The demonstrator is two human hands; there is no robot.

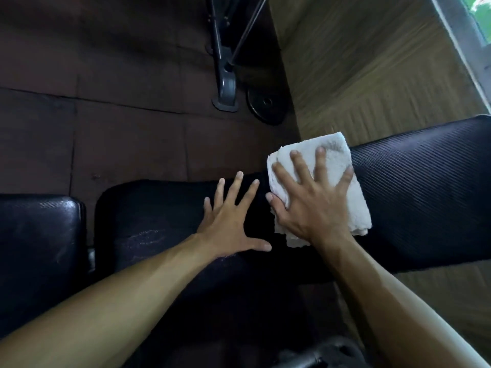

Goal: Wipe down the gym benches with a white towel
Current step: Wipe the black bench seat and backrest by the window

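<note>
While the left hand (229, 227) is laid flat on the black bench (414, 208), fingers spread, the folded white towel (334, 166) is pressed down by the right hand (310, 205) — fingers splayed, gripping nothing

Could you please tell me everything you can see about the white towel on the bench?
The white towel is a fluffy terry cloth folded into a rough rectangle of several layers, its edges showing loose at the near corner. It lies flat on the long black bench pad, across the pad's width. The right hand presses on it with straight, spread fingers, covering its middle. The left hand rests flat on the pad beside it, not touching the towel.
</note>
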